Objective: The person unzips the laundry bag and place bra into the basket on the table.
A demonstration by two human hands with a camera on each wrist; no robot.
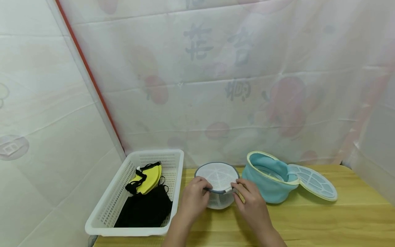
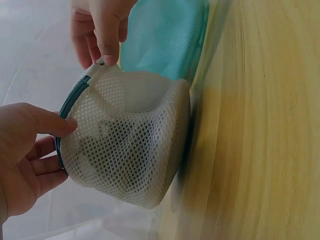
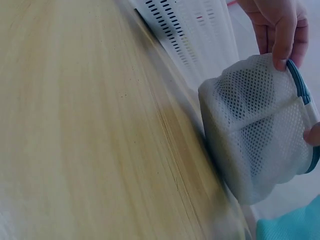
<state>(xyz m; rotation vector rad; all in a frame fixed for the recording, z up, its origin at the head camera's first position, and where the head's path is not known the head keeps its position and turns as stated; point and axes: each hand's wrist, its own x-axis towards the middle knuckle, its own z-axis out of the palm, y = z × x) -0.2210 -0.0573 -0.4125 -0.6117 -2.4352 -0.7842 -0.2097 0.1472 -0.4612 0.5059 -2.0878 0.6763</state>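
Note:
A small round white mesh laundry bag (image 1: 219, 202) stands on the table, its flat lid (image 1: 217, 176) edged in dark blue-grey. At the left front of that rim, my left hand (image 1: 195, 195) pinches the edge between thumb and fingers; the left wrist view shows its thumb (image 2: 62, 125) on the mesh and fingers behind. My right hand (image 1: 249, 199) pinches the rim at the pale tab near the zipper's end. A greyish darker patch shows through the mesh side (image 2: 125, 150). The bag's inside is mostly hidden by the lid.
At left, a white plastic basket (image 1: 180, 185) holds a yellow item (image 1: 151, 180) with black straps and black fabric (image 1: 143, 211). Right of the mesh bag, a teal mesh bag (image 1: 268, 188) stands with its lid (image 1: 314, 181) folded out to the right. A printed sheet (image 1: 197, 103) hangs behind the table (image 1: 339, 223).

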